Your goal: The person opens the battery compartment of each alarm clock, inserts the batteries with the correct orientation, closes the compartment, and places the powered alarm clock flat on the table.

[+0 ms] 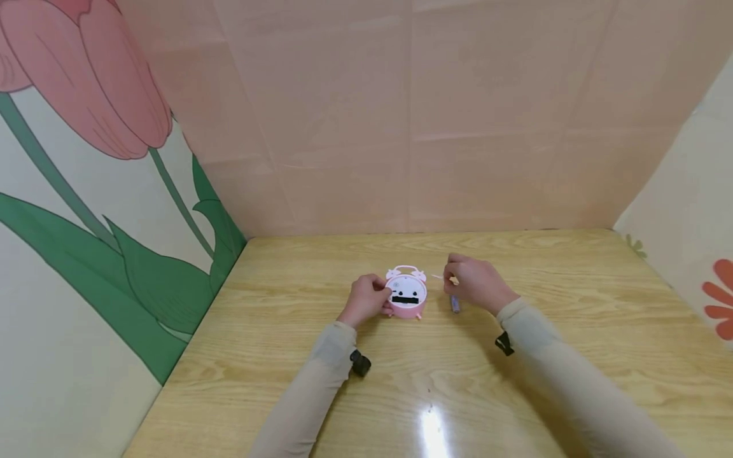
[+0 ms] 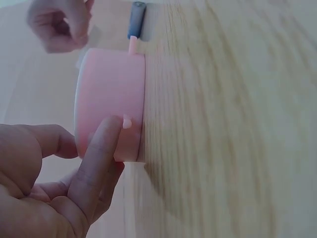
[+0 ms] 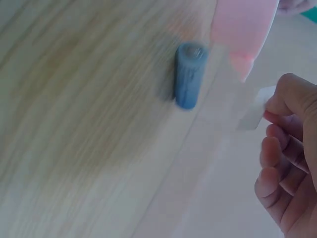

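Note:
A pink alarm clock (image 1: 406, 308) lies on its back on the table, its white face up with a black bar and two dark spots. My left hand (image 1: 366, 299) grips its left side; in the left wrist view, thumb and fingers press around the pink casing (image 2: 109, 84). To the right of the clock, my right hand (image 1: 474, 280) is raised above the table. It pinches a small, thin, whitish strip (image 3: 256, 111) between thumb and forefinger; what the strip is I cannot tell. Below that hand a blue battery (image 3: 189, 77) lies on the wood.
The wooden table (image 1: 258, 356) reaches back to a pinkish covered wall (image 1: 343, 127). A panel with a painted tulip (image 1: 126, 83) borders it on the left, and a pale panel with an orange flower (image 1: 723, 305) on the right.

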### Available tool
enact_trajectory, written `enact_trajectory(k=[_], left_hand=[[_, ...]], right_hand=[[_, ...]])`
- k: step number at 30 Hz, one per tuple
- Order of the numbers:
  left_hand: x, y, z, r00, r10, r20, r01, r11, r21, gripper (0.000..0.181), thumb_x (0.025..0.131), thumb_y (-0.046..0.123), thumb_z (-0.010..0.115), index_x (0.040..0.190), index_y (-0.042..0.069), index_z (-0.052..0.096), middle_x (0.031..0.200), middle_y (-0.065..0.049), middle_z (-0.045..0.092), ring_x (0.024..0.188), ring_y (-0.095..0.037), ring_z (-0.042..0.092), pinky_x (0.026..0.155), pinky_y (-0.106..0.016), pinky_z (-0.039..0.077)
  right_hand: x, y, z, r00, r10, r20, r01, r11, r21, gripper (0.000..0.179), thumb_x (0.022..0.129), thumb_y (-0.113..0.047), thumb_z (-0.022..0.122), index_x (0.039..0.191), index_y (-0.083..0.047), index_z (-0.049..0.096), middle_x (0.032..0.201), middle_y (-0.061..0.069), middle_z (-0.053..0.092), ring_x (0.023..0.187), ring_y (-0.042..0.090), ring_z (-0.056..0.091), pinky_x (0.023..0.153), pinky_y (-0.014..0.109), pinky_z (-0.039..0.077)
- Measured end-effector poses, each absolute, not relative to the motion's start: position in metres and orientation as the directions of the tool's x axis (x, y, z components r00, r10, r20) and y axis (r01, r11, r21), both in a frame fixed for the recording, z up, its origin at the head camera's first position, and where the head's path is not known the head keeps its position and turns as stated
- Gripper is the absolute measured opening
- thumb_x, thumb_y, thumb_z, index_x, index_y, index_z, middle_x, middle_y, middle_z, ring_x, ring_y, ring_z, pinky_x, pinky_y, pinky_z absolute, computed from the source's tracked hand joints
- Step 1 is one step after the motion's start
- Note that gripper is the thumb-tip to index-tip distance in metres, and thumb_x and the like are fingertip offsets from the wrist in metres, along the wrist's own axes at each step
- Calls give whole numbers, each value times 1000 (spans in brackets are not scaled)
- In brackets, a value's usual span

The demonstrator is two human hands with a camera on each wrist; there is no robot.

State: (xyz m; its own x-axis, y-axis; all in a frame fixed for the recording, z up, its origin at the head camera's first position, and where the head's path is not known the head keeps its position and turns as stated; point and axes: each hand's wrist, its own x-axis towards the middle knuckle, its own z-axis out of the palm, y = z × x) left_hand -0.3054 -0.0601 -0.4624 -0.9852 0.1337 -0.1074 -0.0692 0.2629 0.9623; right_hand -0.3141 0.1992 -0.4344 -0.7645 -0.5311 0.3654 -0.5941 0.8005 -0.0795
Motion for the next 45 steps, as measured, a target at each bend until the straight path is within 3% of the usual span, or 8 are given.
enact_trajectory(k=[14, 26, 34, 40, 45], left_hand=[[-305, -58, -461, -985, 125, -120, -80, 284, 955, 13, 94, 0, 59, 106, -4, 61, 81, -13, 63, 56, -19, 67, 59, -35, 61], [-304, -57, -461, -987, 116, -108, -68, 304, 950, 13, 92, -2, 59, 104, -5, 61, 81, -13, 63, 53, -18, 65, 59, -37, 61], [-306, -59, -459, -982, 116, -149, -105, 323, 941, 13, 94, 0, 60, 107, -4, 62, 78, -14, 65, 54, -18, 67, 58, -33, 60], [-307, -63, -456, -976, 136, -168, -124, 286, 950, 14, 94, 1, 63, 106, -6, 62, 77, -15, 67, 55, -18, 67, 58, -32, 60], [-308, -69, -450, -972, 156, -176, -123, 298, 946, 14, 95, 3, 65, 105, -5, 63, 78, -17, 69, 60, -23, 70, 61, -35, 61]], right_hand=[[-320, 230, -448, -853, -481, 203, -503, 861, -74, 18, 78, -9, 78, 69, -14, 64, 73, -3, 51, 60, 12, 46, 52, 30, 43], [-321, 239, -458, -866, -473, 161, -490, 868, -81, 22, 81, -11, 77, 67, -15, 60, 72, -2, 54, 60, 14, 47, 51, 31, 41], [-323, 240, -456, -876, -467, 122, -478, 874, -85, 19, 83, -13, 79, 72, -12, 64, 74, 0, 56, 62, 15, 49, 52, 32, 43], [-316, 232, -450, -863, -495, 102, -504, 858, -102, 9, 84, -9, 78, 87, -10, 70, 82, 2, 59, 70, 15, 55, 58, 35, 50], [-303, 221, -442, -840, -533, 99, -542, 829, -136, 19, 82, -3, 79, 98, -12, 71, 88, 2, 60, 74, 16, 60, 65, 39, 55]])
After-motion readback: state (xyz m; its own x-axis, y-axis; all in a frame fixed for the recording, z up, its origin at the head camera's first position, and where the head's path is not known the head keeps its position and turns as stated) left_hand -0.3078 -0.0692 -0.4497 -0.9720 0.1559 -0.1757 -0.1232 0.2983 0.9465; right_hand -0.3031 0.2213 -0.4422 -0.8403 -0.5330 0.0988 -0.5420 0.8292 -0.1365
